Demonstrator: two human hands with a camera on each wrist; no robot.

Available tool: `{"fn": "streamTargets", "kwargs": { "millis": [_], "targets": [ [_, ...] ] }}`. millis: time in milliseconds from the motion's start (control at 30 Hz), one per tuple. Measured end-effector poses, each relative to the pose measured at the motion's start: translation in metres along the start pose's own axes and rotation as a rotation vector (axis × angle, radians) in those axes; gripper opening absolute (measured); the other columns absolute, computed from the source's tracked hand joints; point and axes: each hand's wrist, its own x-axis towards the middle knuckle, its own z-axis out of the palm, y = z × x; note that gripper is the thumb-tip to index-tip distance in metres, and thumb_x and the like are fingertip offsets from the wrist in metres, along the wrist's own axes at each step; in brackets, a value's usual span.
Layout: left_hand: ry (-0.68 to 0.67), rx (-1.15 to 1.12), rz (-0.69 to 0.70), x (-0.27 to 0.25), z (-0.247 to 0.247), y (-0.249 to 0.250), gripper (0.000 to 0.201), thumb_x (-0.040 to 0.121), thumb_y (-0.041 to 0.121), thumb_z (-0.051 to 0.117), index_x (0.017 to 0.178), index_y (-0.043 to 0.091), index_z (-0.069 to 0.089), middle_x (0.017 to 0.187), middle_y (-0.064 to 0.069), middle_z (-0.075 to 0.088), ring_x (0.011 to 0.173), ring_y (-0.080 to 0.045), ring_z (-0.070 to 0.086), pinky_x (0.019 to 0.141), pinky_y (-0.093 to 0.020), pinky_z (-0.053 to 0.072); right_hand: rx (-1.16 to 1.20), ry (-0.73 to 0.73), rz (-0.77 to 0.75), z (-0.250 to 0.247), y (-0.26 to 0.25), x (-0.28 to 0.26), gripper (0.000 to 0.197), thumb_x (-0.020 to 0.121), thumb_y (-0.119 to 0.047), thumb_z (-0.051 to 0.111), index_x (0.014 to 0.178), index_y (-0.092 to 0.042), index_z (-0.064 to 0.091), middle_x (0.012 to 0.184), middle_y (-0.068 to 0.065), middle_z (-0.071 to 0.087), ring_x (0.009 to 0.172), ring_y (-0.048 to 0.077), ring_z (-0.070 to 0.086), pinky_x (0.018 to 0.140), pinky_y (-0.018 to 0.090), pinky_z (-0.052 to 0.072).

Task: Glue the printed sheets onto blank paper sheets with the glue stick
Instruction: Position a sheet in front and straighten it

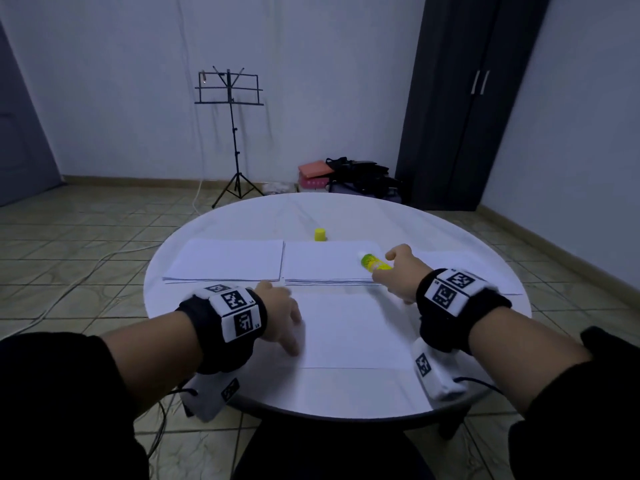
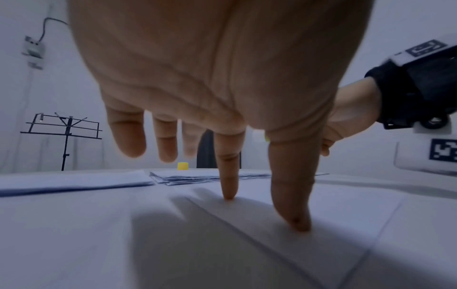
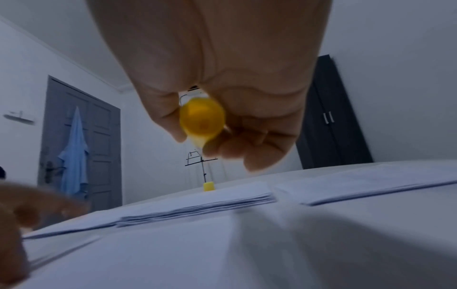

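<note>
A single white sheet (image 1: 349, 327) lies on the round table in front of me. My left hand (image 1: 282, 318) presses its left edge with straight thumb and index fingertips (image 2: 228, 193); the other fingers hover. My right hand (image 1: 398, 271) grips the uncapped yellow-green glue stick (image 1: 373, 263), its white tip pointing left over the middle stack (image 1: 329, 263). From the right wrist view the stick's yellow bottom (image 3: 202, 117) shows between curled fingers. The yellow cap (image 1: 320, 234) stands behind the stacks. A second stack (image 1: 228, 259) lies at the left, and more sheets (image 1: 485, 271) at the right.
The round white table (image 1: 242, 216) ends close to my body. Beyond it stand a black music stand (image 1: 231, 98), a pile of bags (image 1: 349, 178) and a dark wardrobe (image 1: 460, 98). Cables run on the tiled floor at the left.
</note>
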Motion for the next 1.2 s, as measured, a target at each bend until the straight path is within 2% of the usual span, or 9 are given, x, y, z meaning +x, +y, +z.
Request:
{"fn": "streamTargets", "kwargs": {
  "millis": [67,133,333,567,733,867,967,1100,1200],
  "targets": [
    [-0.025,-0.036,-0.002,0.002,0.002,-0.004,0.057,0.072,0.06,0.067,0.124,0.044,0.052,0.129,0.004,0.051,0.129,-0.019,0.031,0.104,-0.039,0.035,-0.003,0.011,-0.086,0.006,-0.016,0.001,0.021,0.083,-0.028,0.064,0.092,-0.018,0.047,0.075,0.0,0.049,0.071,0.02,0.048,0.058,0.027,0.036],
    [-0.036,-0.041,0.026,0.005,0.005,-0.009,0.053,0.073,0.062,0.064,0.122,0.045,0.055,0.123,0.008,0.056,0.125,-0.018,0.034,0.103,-0.041,0.035,-0.02,-0.007,-0.156,0.015,-0.034,0.002,0.017,0.079,-0.02,0.067,0.076,-0.014,0.051,0.073,0.002,0.052,0.071,0.021,0.05,0.063,0.028,0.039],
    [-0.098,0.116,0.122,0.005,0.006,-0.018,0.056,0.083,0.056,0.053,0.136,0.046,0.039,0.141,0.01,0.041,0.131,-0.026,0.03,0.106,-0.045,0.031,-0.114,-0.054,-0.218,0.056,-0.079,0.013,0.018,0.083,-0.027,0.056,0.087,-0.011,0.05,0.086,0.007,0.053,0.077,0.023,0.051,0.061,0.028,0.038],
    [-0.072,0.126,0.156,0.005,0.004,-0.018,0.055,0.081,0.054,0.058,0.133,0.045,0.043,0.134,0.005,0.047,0.126,-0.027,0.036,0.101,-0.042,0.034,-0.247,-0.096,-0.225,0.078,-0.094,0.02,0.022,0.09,-0.03,0.054,0.094,-0.011,0.042,0.091,0.004,0.047,0.086,0.022,0.046,0.068,0.029,0.035],
    [-0.083,0.133,0.168,0.007,0.0,-0.019,0.069,0.078,0.057,0.063,0.14,0.044,0.036,0.14,0.005,0.042,0.129,-0.024,0.033,0.104,-0.04,0.031,-0.27,-0.078,-0.178,0.061,-0.075,0.027,0.021,0.087,-0.03,0.055,0.091,-0.011,0.047,0.087,0.004,0.05,0.08,0.021,0.049,0.056,0.027,0.034],
    [-0.055,0.11,0.157,0.009,0.001,-0.018,0.069,0.072,0.056,0.069,0.134,0.043,0.042,0.136,0.006,0.045,0.126,-0.023,0.037,0.101,-0.037,0.033,-0.315,-0.023,-0.105,0.035,-0.047,0.027,0.021,0.086,-0.03,0.056,0.093,-0.011,0.048,0.092,0.005,0.052,0.082,0.022,0.049,0.056,0.027,0.033],
    [-0.036,0.129,0.15,0.007,-0.002,-0.016,0.07,0.07,0.054,0.072,0.132,0.032,0.047,0.132,0.004,0.048,0.123,-0.023,0.038,0.103,-0.037,0.035,-0.332,0.028,-0.042,0.015,-0.026,0.023,0.021,0.087,-0.028,0.056,0.094,-0.011,0.047,0.091,0.005,0.05,0.082,0.022,0.048,0.052,0.025,0.03],
    [-0.062,0.139,0.133,0.01,-0.005,-0.017,0.082,0.068,0.061,0.072,0.137,0.028,0.043,0.14,0.003,0.039,0.129,-0.024,0.033,0.105,-0.039,0.034,-0.34,0.058,0.051,-0.003,-0.008,0.019,0.021,0.088,-0.027,0.056,0.094,-0.01,0.046,0.076,0.001,0.045,0.07,0.018,0.046,0.05,0.025,0.03],
    [-0.074,0.095,0.114,0.008,-0.007,-0.019,0.084,0.067,0.06,0.074,0.138,0.029,0.04,0.141,0.004,0.035,0.133,-0.023,0.029,0.107,-0.038,0.031,-0.307,0.08,0.071,-0.006,-0.004,0.018,0.021,0.085,-0.025,0.058,0.094,-0.01,0.046,0.074,0.001,0.044,0.073,0.022,0.048,0.05,0.026,0.031]
  ]
}}
